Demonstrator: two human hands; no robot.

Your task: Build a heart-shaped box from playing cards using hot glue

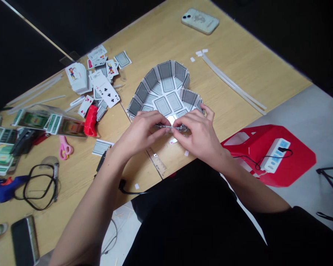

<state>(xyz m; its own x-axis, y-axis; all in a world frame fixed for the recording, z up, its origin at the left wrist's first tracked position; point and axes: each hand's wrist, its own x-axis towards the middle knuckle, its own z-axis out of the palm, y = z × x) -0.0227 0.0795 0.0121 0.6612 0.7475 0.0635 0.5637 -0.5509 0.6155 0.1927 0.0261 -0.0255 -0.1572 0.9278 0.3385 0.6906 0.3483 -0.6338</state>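
A heart-like open box (166, 75) built from grey-backed playing cards sits on the wooden table in front of me. Cards standing on edge form its wall, and more cards cover its floor. My left hand (147, 127) pinches the near part of the wall between thumb and fingers. Right beside it, my right hand (194, 127) is closed on the same edge, with some of its outer fingers raised off the wall. The fingertips of both hands almost meet and hide part of that edge. A clear ruler (157, 162) lies just below the box.
Loose playing cards (107, 90) are heaped left of the box, near a red tool (91, 120) and pink scissors (65, 147). A blue glue gun (8, 187) with a black cord lies further left. White strips (233, 83) and a phone (200, 21) lie right. A power strip (276, 155) rests on a red stool (299, 162).
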